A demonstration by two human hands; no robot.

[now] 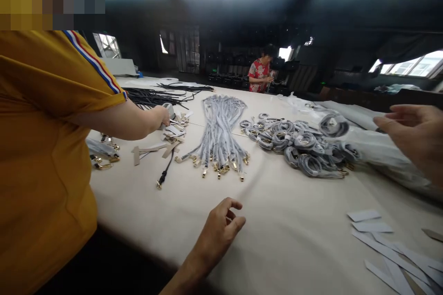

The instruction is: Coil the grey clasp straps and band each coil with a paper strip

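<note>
straps (219, 133): grey bundle with gold clasps, laid straight mid-surface, well ahead of the left hand (221, 228). coils (301, 145): heap of wound straps just beside it, near the right hand (413, 138). left hand: loosely curled, empty, resting on bare surface (294, 239). right hand: raised, fingers loosely spread, empty. judged between pieces; any pick-up calls for a forward reach. paper strips (391, 249): lower right. co-worker's hand (159, 117): at slips (173, 140), far left.

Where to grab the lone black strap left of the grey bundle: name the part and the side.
Pinch the black strap just behind its gold clasp, probably coming from the near edge with the left hand. That end lies bare on the table, pointing toward you; the far end runs among paper strips by a co-worker's hand.
</note>
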